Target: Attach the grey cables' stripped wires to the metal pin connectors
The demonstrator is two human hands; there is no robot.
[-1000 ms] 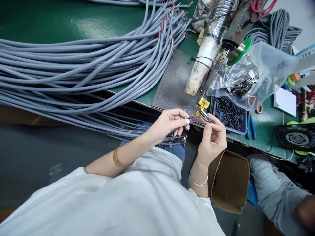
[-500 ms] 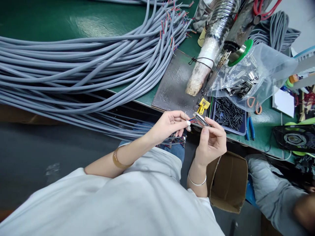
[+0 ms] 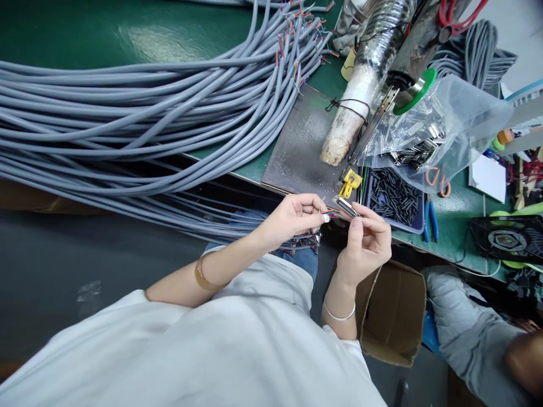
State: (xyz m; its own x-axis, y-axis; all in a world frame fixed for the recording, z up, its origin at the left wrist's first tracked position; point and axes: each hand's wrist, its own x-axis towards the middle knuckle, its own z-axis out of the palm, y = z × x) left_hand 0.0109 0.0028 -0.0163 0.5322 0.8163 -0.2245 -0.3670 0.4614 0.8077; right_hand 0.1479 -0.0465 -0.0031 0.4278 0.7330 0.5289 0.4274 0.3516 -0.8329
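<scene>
Our left hand pinches wires, our right hand a connector.
We judge the wires soft, the connector stiff; hold its ends.

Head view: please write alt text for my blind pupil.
The left hand holds thin coloured wires beside a small connector in the right hand. Grey cables lie across a green bench, left of a tray of black pieces.
</scene>
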